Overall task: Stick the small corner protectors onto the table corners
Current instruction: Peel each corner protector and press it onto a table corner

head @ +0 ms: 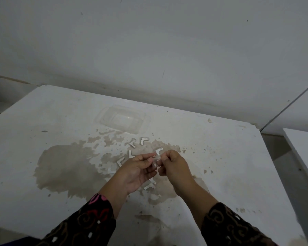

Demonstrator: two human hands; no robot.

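Note:
Several small white L-shaped corner protectors [144, 140] lie scattered on the stained white table [43, 121], around and under my hands. Both hands meet above the table's middle. My left hand [137, 171] and my right hand [172, 166] pinch one small clear corner protector [155, 161] between their fingertips. Another L-shaped piece [159, 151] lies just behind my fingers, and one [149, 186] lies below my left palm. The table's far left corner [43, 86] and far right corner [254, 124] show bare.
A clear plastic tray [121, 119] lies on the table behind the pieces. Brown stains cover the table's middle. A wall stands right behind the table. A second white surface [302, 148] sits to the right across a gap.

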